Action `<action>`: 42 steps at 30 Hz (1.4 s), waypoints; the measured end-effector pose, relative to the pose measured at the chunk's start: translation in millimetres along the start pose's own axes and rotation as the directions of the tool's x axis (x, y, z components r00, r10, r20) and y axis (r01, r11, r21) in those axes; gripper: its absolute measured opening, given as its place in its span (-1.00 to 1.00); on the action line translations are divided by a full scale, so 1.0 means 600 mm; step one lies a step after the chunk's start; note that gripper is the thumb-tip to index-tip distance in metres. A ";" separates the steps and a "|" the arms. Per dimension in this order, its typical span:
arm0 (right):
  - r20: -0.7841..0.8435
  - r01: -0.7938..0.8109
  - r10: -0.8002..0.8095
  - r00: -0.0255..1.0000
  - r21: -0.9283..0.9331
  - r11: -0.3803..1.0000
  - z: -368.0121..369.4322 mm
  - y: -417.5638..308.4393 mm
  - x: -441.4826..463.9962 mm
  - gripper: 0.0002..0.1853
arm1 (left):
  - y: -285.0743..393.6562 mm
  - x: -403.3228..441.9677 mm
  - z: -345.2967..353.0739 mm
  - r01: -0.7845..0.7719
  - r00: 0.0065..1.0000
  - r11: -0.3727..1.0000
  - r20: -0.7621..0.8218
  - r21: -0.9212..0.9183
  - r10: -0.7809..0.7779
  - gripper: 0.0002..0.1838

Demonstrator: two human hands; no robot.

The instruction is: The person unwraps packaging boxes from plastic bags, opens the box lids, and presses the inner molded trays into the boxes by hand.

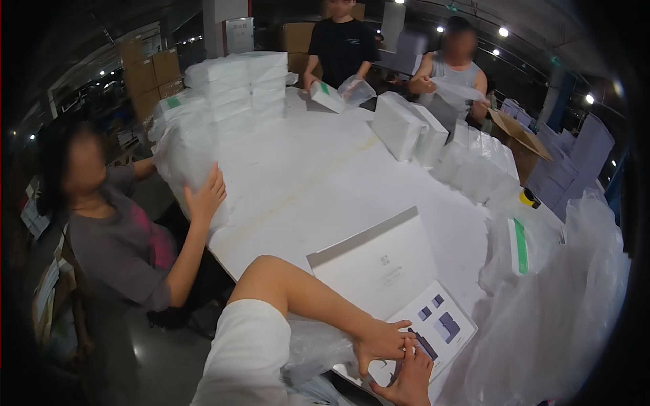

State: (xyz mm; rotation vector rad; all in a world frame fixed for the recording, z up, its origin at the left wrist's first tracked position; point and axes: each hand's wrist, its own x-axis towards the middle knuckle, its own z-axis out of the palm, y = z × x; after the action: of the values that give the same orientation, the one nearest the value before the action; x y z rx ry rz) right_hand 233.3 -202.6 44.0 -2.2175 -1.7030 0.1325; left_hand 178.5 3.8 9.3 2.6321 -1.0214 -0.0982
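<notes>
A white box [369, 254] lies open in front of me, its lid tilted back with a faint grey mark inside. Over its near part is a white printed card [455, 346] with dark blue-grey shapes. My left hand [384, 340] reaches in from the left, thumb and fingers spread on the card. Beside it, my right hand [412, 377] rests at the card's near side, its thumb apart from the fingers. The fingertips of both hands meet over the card and hide part of it. Clear plastic wrap [318, 348] lies under my left forearm.
Wrapped white boxes are stacked at the far left [233, 88]; more stand at the right [399, 128]. A tape roll [529, 197] and clear plastic bags [548, 325] lie right. One person [115, 230] handles a wrapped stack; two others work across the table [291, 176].
</notes>
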 end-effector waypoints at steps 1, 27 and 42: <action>0.013 -0.011 0.011 1.000 0.014 1.000 -0.003 -0.003 0.002 0.24 | 0.000 0.001 -0.005 -0.005 1.000 1.000 0.020 0.004 0.005 0.17; 0.058 -0.002 0.004 0.998 -0.025 1.000 -0.004 -0.001 0.006 0.33 | -0.010 0.008 0.013 -0.033 0.999 0.999 0.016 -0.009 0.033 0.30; 0.094 0.034 -0.039 0.995 0.049 0.998 -0.017 -0.005 0.017 0.28 | -0.005 0.004 0.007 -0.022 0.999 0.998 0.027 -0.055 0.023 0.26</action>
State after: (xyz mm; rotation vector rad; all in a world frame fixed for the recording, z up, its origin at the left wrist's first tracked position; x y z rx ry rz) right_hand 236.1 -194.4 55.7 -2.1761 -1.7702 0.2710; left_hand 181.5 3.2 4.3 2.5763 -1.0426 -0.1557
